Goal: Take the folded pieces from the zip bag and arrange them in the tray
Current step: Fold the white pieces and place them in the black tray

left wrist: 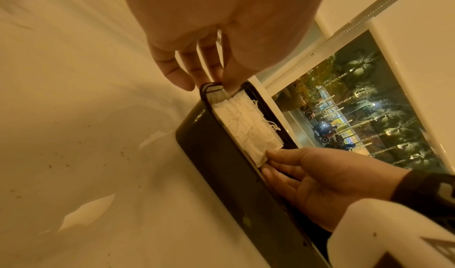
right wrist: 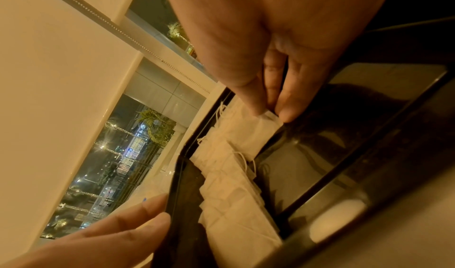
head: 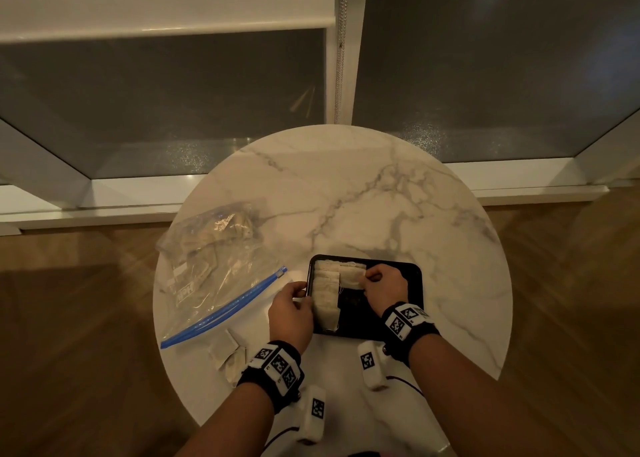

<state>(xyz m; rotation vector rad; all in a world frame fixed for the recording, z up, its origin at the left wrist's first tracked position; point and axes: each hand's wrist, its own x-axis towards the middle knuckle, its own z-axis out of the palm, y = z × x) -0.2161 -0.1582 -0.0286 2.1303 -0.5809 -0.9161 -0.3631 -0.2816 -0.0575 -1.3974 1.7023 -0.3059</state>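
A round marble table (head: 381,193) bears a zip bag (head: 211,269) lying open at its left, folded pieces inside, and a black tray (head: 408,304) nearer the person. The left hand (head: 291,313) grips the tray's left rim. The right hand (head: 382,283) pinches a folded piece (right wrist: 253,134) in the tray's far row.

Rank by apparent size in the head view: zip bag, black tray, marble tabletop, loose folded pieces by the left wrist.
1. marble tabletop
2. zip bag
3. black tray, which looks near the bag in size, so that order is unsure
4. loose folded pieces
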